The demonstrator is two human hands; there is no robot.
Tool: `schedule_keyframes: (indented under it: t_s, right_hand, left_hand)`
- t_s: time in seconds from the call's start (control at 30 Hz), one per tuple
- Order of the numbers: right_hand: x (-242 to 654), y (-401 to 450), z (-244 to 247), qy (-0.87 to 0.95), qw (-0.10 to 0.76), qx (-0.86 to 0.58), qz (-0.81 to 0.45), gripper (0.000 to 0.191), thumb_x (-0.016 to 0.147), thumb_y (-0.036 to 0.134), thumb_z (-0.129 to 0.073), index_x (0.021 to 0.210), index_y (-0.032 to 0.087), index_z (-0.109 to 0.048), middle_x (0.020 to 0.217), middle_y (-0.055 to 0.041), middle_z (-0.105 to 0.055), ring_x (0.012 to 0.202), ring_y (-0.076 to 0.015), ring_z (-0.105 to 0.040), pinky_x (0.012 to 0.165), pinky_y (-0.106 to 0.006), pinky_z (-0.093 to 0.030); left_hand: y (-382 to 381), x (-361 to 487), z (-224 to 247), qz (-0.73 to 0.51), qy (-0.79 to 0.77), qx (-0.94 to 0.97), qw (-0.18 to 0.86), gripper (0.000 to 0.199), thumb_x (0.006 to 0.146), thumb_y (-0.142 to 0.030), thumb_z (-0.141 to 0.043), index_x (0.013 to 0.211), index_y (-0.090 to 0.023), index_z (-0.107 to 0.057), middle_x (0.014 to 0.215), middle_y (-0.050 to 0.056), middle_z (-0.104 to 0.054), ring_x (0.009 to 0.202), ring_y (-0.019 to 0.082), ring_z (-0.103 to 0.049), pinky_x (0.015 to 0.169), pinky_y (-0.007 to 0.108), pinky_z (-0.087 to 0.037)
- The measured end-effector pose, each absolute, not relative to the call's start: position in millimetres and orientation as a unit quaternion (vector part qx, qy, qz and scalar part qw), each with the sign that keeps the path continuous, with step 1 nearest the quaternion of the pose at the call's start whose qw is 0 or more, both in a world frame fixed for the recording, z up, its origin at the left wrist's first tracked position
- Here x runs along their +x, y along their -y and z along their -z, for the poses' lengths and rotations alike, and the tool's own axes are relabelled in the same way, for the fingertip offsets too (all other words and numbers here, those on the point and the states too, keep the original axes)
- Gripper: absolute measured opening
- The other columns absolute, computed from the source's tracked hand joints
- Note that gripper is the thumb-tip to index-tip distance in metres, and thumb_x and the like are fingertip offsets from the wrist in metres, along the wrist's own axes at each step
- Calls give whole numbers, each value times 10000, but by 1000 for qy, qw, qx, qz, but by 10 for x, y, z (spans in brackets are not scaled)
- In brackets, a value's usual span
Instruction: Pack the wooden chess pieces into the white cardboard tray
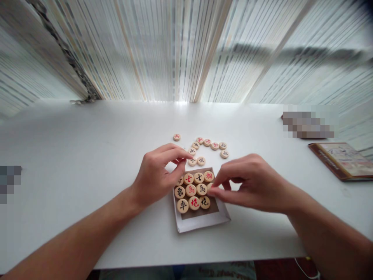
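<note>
The white tabletop (pixel 87 155) runs out wide beyond my left fingers, and its near edge lies closer to me than both hands. On the far side, past my fingertips, it reaches the striped curtain (pixel 175 58). To the outside of my right hand (pixel 247 182), well apart from it, lies a brown-edged booklet (pixel 344 159).

The shallow white box (pixel 202 223) sits between my hands, its near rim on my side of all my fingertips. A strip of its brown floor shows just nearer me than my right fingertips.

My right thumb and forefinger are pinched on a wooden disc (pixel 210 187), mostly hidden, beside the black horse disc (pixel 202 189) and just nearer me than a red-marked one (pixel 209 176). My left hand (pixel 161 173) hangs over the box's far left corner, forefinger reaching past the thumb; whether those tips touch anything, I cannot tell. Right beyond that forefinger, loose discs (pixel 215 146) lie in a curved line, and a lone disc (pixel 176 137) rests farther off.
</note>
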State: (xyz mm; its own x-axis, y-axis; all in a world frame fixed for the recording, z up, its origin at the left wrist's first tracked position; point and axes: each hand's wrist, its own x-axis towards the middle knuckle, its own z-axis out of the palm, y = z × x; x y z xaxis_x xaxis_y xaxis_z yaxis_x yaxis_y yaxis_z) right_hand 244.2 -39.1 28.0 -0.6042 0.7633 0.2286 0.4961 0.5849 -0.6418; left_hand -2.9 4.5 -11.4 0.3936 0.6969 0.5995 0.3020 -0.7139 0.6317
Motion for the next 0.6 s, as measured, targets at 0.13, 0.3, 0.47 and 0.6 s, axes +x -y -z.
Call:
schedule_keyframes:
  t_s: [0.13, 0.3, 0.47, 0.6]
  right_hand:
    - [2644, 80, -138, 732, 373, -534, -200, 331, 961, 398, -739, 709, 183, -739, 540, 6, -599, 495, -115, -457, 481, -272, -304]
    - [3010, -375, 206, 649, 423, -614, -151, 264, 883, 410, -729, 882, 164, -823, 750, -66, -750, 629, -172, -586, 596, -308, -433]
    - [3123, -515, 359, 682, 367, -601, -198, 423, 833, 482, -751, 1062, 145, -866, 876, -92, -786, 606, -151, -541, 565, -308, -425]
    - [3112, -481, 328, 713, 317, -588, -212, 405, 816, 504, -791, 1031, 175, -887, 887, -87, -760, 632, -154, -533, 578, -315, -411]
  left_hand:
    - [-141, -85, 149, -456, -334, 800, 201, 203, 894, -37, -667, 968, -162, -808, 944, 63, -806, 844, 178, -760, 752, 285, -617]
    - [-240, -142, 189, -461, -376, 779, 201, 162, 906, -90, -677, 963, -165, -809, 946, 53, -809, 808, 164, -761, 722, 262, -631]
    - [-264, -152, 190, -469, -382, 772, 195, 155, 902, -97, -690, 960, -163, -818, 936, 49, -813, 799, 160, -760, 695, 251, -624]
    - [-245, -137, 167, -472, -374, 775, 191, 164, 897, -80, -681, 950, -154, -817, 930, 52, -812, 794, 158, -761, 699, 250, -620]
